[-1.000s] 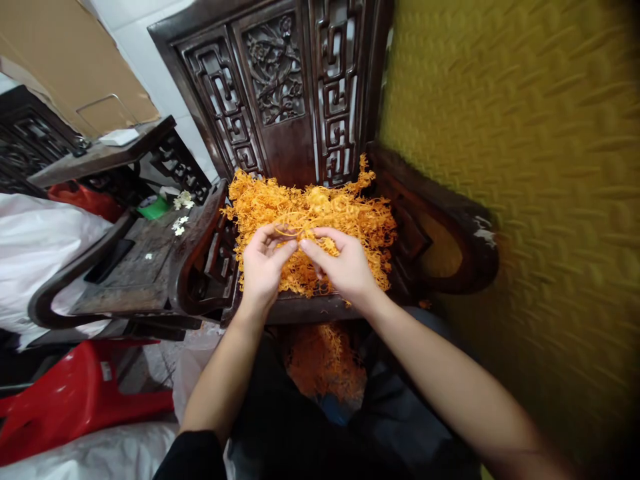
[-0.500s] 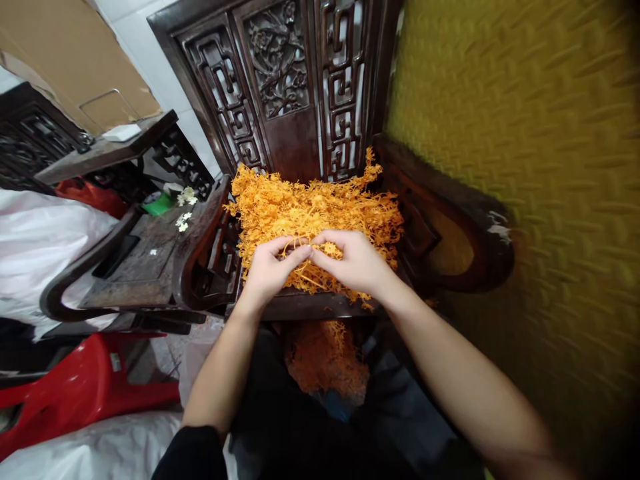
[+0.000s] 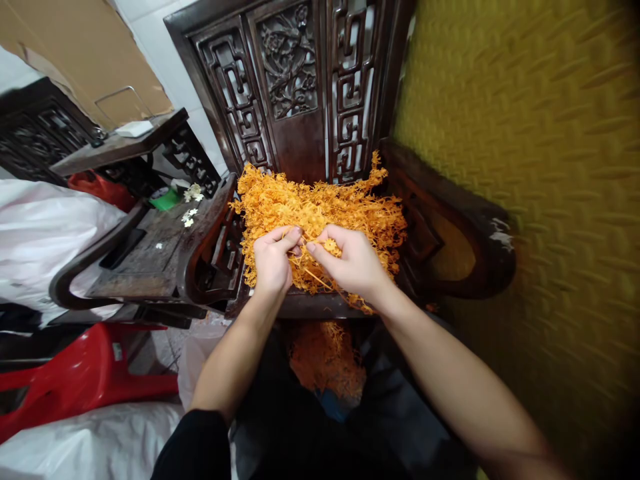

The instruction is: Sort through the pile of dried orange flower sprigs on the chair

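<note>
A large heap of orange plastic flower sprigs (image 3: 320, 200) lies on the seat of a dark carved wooden chair (image 3: 303, 150). Over the front of the heap, my left hand (image 3: 274, 260) is closed, thumb against fingers, on a thin orange sprig. Close beside it on the right, my right hand (image 3: 353, 260) pinches the same orange strands between thumb and fingers. Small orange blossoms (image 3: 331, 247) show at the right hand's palm side. One thin orange stem (image 3: 317, 279) hangs slanting below the two hands. Exactly where the strands run inside the fingers is hidden.
Left of me stand another wooden chair (image 3: 135, 267) with a green tape roll (image 3: 165, 199) and pale flower pieces (image 3: 190, 217), a red plastic stool (image 3: 100, 367) and white sacks (image 3: 50, 240). An orange-filled bag (image 3: 327, 360) sits between my legs. A yellow textured surface (image 3: 525, 133) rises at right.
My left hand has turned, its thumb now pointing up, and the fingertips have parted slightly from the right hand's. A slanting stem now shows below them. The view has shifted a little.
</note>
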A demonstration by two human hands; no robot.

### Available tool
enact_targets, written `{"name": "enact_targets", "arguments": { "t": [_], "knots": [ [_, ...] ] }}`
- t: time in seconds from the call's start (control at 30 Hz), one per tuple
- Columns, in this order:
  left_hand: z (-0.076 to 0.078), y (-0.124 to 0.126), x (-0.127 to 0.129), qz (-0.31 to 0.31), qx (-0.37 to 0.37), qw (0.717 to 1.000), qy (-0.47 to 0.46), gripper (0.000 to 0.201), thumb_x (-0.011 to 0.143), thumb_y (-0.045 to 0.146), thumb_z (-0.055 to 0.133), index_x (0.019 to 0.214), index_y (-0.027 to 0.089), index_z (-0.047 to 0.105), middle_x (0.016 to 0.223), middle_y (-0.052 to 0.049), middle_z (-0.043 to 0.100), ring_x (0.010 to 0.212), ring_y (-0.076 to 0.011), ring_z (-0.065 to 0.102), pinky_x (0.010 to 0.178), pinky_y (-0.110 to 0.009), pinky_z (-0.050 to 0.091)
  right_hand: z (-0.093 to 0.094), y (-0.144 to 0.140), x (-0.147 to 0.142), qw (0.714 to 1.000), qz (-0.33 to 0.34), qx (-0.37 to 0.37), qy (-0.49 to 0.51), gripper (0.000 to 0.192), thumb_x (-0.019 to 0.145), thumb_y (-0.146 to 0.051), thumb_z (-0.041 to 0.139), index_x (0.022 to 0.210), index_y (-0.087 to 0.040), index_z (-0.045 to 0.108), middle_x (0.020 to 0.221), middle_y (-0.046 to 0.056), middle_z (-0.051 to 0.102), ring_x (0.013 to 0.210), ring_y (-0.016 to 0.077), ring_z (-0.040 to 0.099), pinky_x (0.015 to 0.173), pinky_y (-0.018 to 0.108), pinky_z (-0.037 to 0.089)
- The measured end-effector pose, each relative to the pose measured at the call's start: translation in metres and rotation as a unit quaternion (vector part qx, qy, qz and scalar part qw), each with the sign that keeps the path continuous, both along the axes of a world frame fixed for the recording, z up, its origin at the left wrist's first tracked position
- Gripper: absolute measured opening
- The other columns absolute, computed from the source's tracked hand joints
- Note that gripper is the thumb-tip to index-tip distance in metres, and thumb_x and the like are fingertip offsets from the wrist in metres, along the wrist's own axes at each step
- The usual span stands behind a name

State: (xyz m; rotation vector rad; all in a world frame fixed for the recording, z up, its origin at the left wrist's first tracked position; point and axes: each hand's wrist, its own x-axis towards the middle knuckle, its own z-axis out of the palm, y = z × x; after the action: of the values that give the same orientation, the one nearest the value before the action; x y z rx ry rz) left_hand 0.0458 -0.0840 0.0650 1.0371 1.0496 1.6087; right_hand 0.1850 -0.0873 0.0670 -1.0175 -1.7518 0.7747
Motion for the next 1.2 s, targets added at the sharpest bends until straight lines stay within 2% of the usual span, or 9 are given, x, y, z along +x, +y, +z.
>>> {"name": "enact_targets", "arguments": {
  "t": [0.1, 0.27, 0.47, 0.57, 0.67, 0.73, 0.83, 1.03, 1.2],
  "knots": [
    [0.0, 0.013, -0.011, -0.003, -0.011, 0.999, -0.039, 0.021, 0.069, 0.023, 0.08, 0.057, 0.014, 0.066, 0.055, 0.0, 0.057, 0.05, -0.0069, 0.045, 0.049, -0.023, 0.033, 0.002, -0.004, 0.002, 0.997, 0.013, -0.067, 0.032, 0.024, 0.091, -0.037, 0.063, 0.075, -0.02, 0.06, 0.053, -0.001, 0.058, 0.049, 0.0137, 0.05, 0.053, 0.028, 0.037],
    [0.0, 0.037, -0.055, 0.141, -0.011, 0.984, -0.111, 0.015, 0.07, 0.022, 0.081, 0.07, 0.012, 0.07, 0.056, 0.003, 0.056, 0.045, -0.0045, 0.04, 0.044, -0.02, 0.028, 0.001, -0.011, 0.013, 0.96, 0.084, -0.213, 0.164, 0.032, 0.084, -0.045, 0.073, 0.076, -0.021, 0.054, 0.045, -0.004, 0.055, 0.04, 0.0157, 0.057, 0.046, 0.028, 0.048],
    [-0.004, 0.01, -0.037, 0.023, 0.008, 0.999, -0.022, 0.019, 0.075, 0.029, 0.083, 0.08, 0.011, 0.078, 0.069, -0.003, 0.068, 0.057, -0.0065, 0.056, 0.056, -0.019, 0.043, -0.005, -0.003, 0.017, 0.91, 0.134, -0.279, 0.277, 0.035, 0.079, -0.045, 0.08, 0.084, -0.016, 0.063, 0.092, 0.01, 0.075, 0.067, 0.0197, 0.074, 0.051, 0.03, 0.06],
    [-0.004, 0.001, -0.026, 0.0, 0.009, 1.0, -0.013, 0.022, 0.076, 0.031, 0.084, 0.088, 0.013, 0.08, 0.07, -0.002, 0.067, 0.059, -0.0064, 0.057, 0.058, -0.018, 0.044, -0.004, -0.003, 0.016, 0.896, 0.147, -0.284, 0.307, 0.033, 0.077, -0.041, 0.083, 0.092, -0.014, 0.07, 0.087, 0.01, 0.076, 0.069, 0.0208, 0.074, 0.051, 0.03, 0.06],
    [-0.006, 0.001, -0.027, -0.027, -0.004, 0.999, -0.019, 0.032, 0.075, 0.032, 0.086, 0.102, 0.017, 0.079, 0.07, 0.001, 0.066, 0.059, -0.0067, 0.057, 0.058, -0.019, 0.045, -0.003, -0.003, 0.014, 0.888, 0.127, -0.287, 0.337, 0.049, 0.076, -0.037, 0.084, 0.118, -0.014, 0.071, 0.081, 0.008, 0.075, 0.065, 0.0199, 0.072, 0.049, 0.03, 0.058],
    [-0.009, 0.0, -0.029, -0.045, -0.005, 0.999, -0.002, 0.031, 0.076, 0.035, 0.085, 0.101, 0.017, 0.079, 0.07, 0.0, 0.067, 0.059, -0.0078, 0.058, 0.06, -0.02, 0.047, -0.002, -0.001, 0.013, 0.889, 0.105, -0.283, 0.344, 0.056, 0.075, -0.036, 0.085, 0.124, -0.015, 0.07, 0.09, 0.01, 0.076, 0.065, 0.0184, 0.071, 0.046, 0.027, 0.053],
    [-0.012, -0.003, -0.032, -0.076, 0.003, 0.996, 0.049, 0.025, 0.081, 0.039, 0.081, 0.086, 0.015, 0.079, 0.068, -0.001, 0.067, 0.06, -0.0096, 0.058, 0.063, -0.024, 0.049, -0.003, 0.002, 0.011, 0.894, 0.084, -0.267, 0.351, 0.045, 0.073, -0.036, 0.086, 0.111, -0.015, 0.074, 0.103, 0.011, 0.075, 0.062, 0.014, 0.066, 0.041, 0.022, 0.043],
    [-0.012, -0.01, -0.035, -0.085, 0.002, 0.993, 0.077, 0.025, 0.083, 0.041, 0.077, 0.086, 0.017, 0.081, 0.069, -0.003, 0.069, 0.062, -0.0118, 0.06, 0.064, -0.026, 0.048, -0.007, 0.006, 0.01, 0.902, 0.048, -0.235, 0.36, 0.042, 0.076, -0.051, 0.083, 0.103, -0.019, 0.075, 0.065, -0.002, 0.055, 0.05, 0.0086, 0.046, 0.038, 0.021, 0.025],
    [-0.013, -0.014, -0.034, -0.126, -0.03, 0.986, 0.105, 0.027, 0.082, 0.042, 0.079, 0.08, 0.015, 0.081, 0.068, -0.004, 0.07, 0.066, -0.0132, 0.061, 0.066, -0.026, 0.049, -0.014, 0.008, 0.01, 0.954, 0.025, -0.183, 0.236, 0.062, 0.075, -0.061, 0.08, 0.119, -0.019, 0.071, 0.053, -0.006, 0.046, 0.045, 0.0102, 0.038, 0.041, 0.024, 0.026]
  ]
}}
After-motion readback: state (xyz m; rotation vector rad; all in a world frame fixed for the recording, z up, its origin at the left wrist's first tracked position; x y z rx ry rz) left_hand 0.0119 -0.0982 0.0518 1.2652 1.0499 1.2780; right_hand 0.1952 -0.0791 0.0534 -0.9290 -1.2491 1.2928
